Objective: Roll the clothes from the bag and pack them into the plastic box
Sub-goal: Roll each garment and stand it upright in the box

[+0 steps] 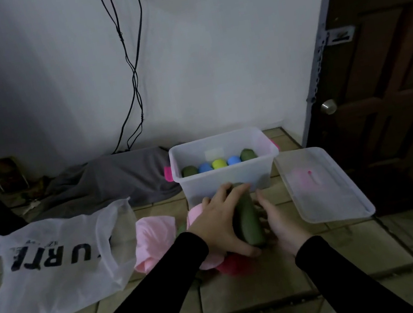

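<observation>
**Green roll held between two hands in front of the box**

Green cloth, rolled into a tight cylinder, is lying lengthwise between the person's hands on the tiled floor (pixel 251 294), just in front of the plastic box (pixel 227 177). The left hand (pixel 218 224) is curling over the top and left side of the green roll (pixel 248 218), fingers wrapping it and thumb reaching under its near end. The right hand (pixel 280 219) is lying with straight, relaxed fingers flat against the roll's right side, palm turned inward. Both arms are wearing black sleeves.

Inside the clear box, five rolls are standing in a row along the far wall: dark green (pixel 189 171), blue (pixel 205 167), yellow-green (pixel 219 163), blue (pixel 234 160) and dark green (pixel 247 154). A pink latch (pixel 168 173) is showing on the box's left end. The clear lid (pixel 323 185) is lying flat on the floor to the right of the box, just beside it.

Under and left of the hands, loose pink clothes (pixel 156 237) are lying in a heap, with a darker pink-red piece (pixel 232 264) beneath the left wrist. Further left, the white plastic bag (pixel 48 267) with dark lettering is spreading flat on the floor. A grey cloth (pixel 110 181) is lying against the wall behind it, where black cables (pixel 134 80) are hanging down. A brown door (pixel 391 68) is standing at the right.
</observation>
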